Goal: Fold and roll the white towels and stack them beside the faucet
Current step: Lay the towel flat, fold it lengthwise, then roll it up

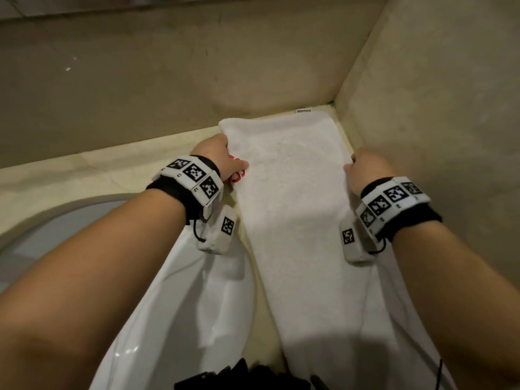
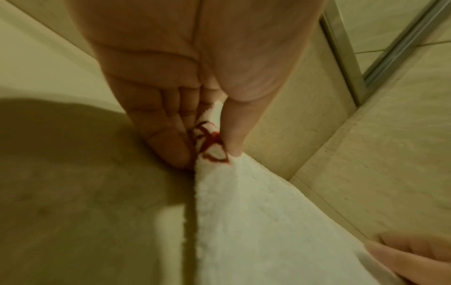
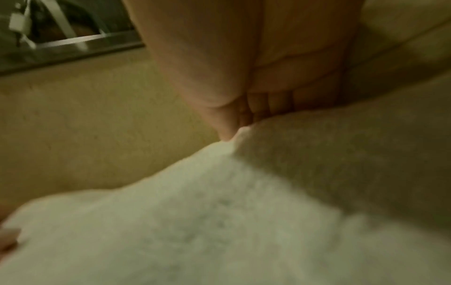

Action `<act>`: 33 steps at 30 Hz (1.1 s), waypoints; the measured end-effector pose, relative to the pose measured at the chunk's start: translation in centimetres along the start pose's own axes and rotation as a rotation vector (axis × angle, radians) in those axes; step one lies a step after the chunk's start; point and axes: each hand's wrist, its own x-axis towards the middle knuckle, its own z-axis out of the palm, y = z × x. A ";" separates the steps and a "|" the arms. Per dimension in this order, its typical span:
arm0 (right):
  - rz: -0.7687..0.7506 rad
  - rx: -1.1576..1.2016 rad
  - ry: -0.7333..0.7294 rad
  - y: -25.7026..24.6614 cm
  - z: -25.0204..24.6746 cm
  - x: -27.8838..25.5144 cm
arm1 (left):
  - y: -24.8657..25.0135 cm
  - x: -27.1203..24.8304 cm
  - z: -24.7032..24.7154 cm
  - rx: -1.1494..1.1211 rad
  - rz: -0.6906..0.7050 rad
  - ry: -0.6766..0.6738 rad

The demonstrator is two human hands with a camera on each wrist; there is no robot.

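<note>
A: Where's the towel [image 1: 292,198]?
B: Flat on the bench [image 1: 84,175], reaching twelve o'clock. Left hand [image 1: 222,157] and right hand [image 1: 365,167] each pinch an edge.
A: Handling?
B: Soft, limp; likely best gripped at edges.

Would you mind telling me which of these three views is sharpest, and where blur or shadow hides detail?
Head view: sharpest, dim warm light, the white towel crisp, forearms shadowing its near end. Left wrist view: fairly sharp at the left hand pinching the red-stitched edge; dark shadow on the counter. Right wrist view: blurred throughout, the right hand and towel soft.
</note>
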 end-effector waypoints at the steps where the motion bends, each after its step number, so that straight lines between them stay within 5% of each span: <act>1: -0.018 0.036 0.019 0.2 -0.1 -0.4 | 0.2 -0.3 0.1 -0.010 -0.006 0.006; 6: 0.048 0.351 -0.052 3.7 0.2 -4.1 | -0.2 -2.1 0.4 -0.190 -0.112 0.023; 14: -0.077 0.777 -0.277 7.7 2.2 -10.0 | -0.6 -7.8 3.4 -0.665 -0.220 -0.227; 21: -0.180 0.928 -0.227 8.0 2.2 -11.6 | -1.2 -11.8 6.7 -0.816 -0.235 -0.323; 23: -0.126 0.776 -0.069 8.2 2.5 -11.5 | -1.2 -12.4 7.3 -0.812 -0.226 -0.307; 25: -0.044 0.299 0.079 8.0 2.8 -10.9 | -1.1 -12.6 7.4 -0.799 -0.218 -0.274; 28: -0.024 -0.071 0.095 7.9 4.0 -11.1 | -1.0 -13.1 7.4 -0.808 -0.228 -0.227; 30: -0.068 0.079 0.137 8.0 4.3 -11.2 | -1.0 -13.5 7.6 -0.808 -0.226 -0.235; 33: 0.010 0.809 0.043 9.2 4.8 -12.8 | -0.9 -15.1 8.6 -0.755 -0.204 -0.332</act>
